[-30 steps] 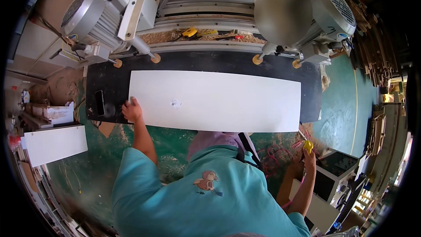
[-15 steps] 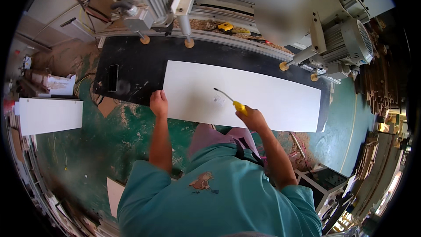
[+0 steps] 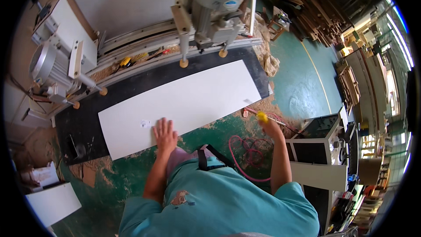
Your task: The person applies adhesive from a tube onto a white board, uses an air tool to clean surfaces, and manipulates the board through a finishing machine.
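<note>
A long white panel (image 3: pixel 188 101) lies on the black machine bed (image 3: pixel 81 127) in front of me. My left hand (image 3: pixel 165 138) rests flat near the panel's front edge, fingers spread, beside a small printed patch (image 3: pixel 145 123). Off the panel's right front corner, my right hand (image 3: pixel 272 130) is closed around a yellow-handled air blow gun (image 3: pixel 262 116). Its thin nozzle cannot be made out clearly now.
Two motor units (image 3: pixel 217 13) (image 3: pixel 48 66) with round-footed press rods stand behind the panel. A phone (image 3: pixel 73 142) lies on the bed's left end. Pink hose (image 3: pixel 232 158) coils on the sawdust-strewn green floor. A black-and-white cabinet (image 3: pixel 313 145) stands at right.
The view has swung to the right. My left hand has gone from the panel's left end to lying flat on its face. My right hand has carried the blow gun off the panel to the right.
</note>
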`<state>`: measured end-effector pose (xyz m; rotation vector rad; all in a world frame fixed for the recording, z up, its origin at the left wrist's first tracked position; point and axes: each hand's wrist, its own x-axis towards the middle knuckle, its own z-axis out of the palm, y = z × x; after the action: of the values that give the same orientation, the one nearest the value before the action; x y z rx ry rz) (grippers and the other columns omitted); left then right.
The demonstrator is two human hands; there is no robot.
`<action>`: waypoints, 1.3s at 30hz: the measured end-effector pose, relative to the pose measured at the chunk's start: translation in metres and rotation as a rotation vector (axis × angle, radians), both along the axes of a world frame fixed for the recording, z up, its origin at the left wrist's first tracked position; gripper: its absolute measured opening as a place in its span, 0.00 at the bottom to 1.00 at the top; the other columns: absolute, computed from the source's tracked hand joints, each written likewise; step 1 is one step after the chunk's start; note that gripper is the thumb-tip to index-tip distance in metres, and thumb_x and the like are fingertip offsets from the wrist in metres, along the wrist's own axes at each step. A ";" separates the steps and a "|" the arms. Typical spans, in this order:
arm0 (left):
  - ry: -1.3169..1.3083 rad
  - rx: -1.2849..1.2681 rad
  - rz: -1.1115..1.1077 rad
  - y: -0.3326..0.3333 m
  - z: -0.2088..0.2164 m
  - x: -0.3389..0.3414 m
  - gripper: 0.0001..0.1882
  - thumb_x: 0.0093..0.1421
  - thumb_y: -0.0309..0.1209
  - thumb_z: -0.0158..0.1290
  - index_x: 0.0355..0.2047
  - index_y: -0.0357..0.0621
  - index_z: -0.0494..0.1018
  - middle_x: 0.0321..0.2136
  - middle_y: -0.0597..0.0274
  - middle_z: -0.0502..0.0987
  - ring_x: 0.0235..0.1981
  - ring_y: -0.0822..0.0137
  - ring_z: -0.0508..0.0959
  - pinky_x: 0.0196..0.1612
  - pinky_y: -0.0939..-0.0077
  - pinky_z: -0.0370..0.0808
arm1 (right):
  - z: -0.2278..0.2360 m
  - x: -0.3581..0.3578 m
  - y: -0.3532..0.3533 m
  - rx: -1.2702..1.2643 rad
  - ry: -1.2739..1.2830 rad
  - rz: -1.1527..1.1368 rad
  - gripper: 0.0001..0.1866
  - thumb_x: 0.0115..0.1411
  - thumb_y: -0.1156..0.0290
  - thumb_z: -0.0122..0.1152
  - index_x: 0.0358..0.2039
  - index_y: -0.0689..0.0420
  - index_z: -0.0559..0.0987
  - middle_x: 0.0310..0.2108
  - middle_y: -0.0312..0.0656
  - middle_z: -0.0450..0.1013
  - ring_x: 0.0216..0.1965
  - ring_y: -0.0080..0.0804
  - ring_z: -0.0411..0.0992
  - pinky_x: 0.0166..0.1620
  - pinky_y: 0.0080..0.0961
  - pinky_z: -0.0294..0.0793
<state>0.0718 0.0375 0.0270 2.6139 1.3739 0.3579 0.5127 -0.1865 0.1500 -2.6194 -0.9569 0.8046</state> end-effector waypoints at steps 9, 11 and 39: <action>-0.761 -0.957 -0.645 -0.122 0.035 0.228 0.37 0.57 0.42 0.61 0.63 0.42 0.60 0.61 0.52 0.64 0.62 0.56 0.65 0.63 0.62 0.62 | 0.009 -0.105 0.018 0.482 -0.153 0.012 0.36 0.60 0.52 0.58 0.60 0.64 0.64 0.53 0.62 0.67 0.54 0.61 0.66 0.57 0.45 0.67; -1.112 -1.358 -0.375 -0.117 0.041 0.239 0.30 0.62 0.41 0.57 0.60 0.41 0.63 0.56 0.56 0.70 0.54 0.61 0.71 0.56 0.65 0.68 | 0.055 -0.118 0.044 0.441 -0.207 0.099 0.33 0.59 0.50 0.59 0.57 0.59 0.69 0.52 0.58 0.69 0.54 0.59 0.67 0.56 0.44 0.68; -1.202 -0.909 0.132 0.011 0.143 -0.246 0.10 0.60 0.26 0.54 0.41 0.36 0.78 0.36 0.60 0.82 0.28 0.77 0.77 0.31 0.80 0.73 | 0.308 -0.569 0.576 1.062 -0.964 1.417 0.10 0.55 0.65 0.57 0.35 0.55 0.80 0.35 0.37 0.74 0.40 0.33 0.73 0.48 0.38 0.66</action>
<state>-0.1740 0.0487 0.1695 1.1502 0.8834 0.8573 -0.0567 0.3897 0.4578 -0.9713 -2.4995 -0.8267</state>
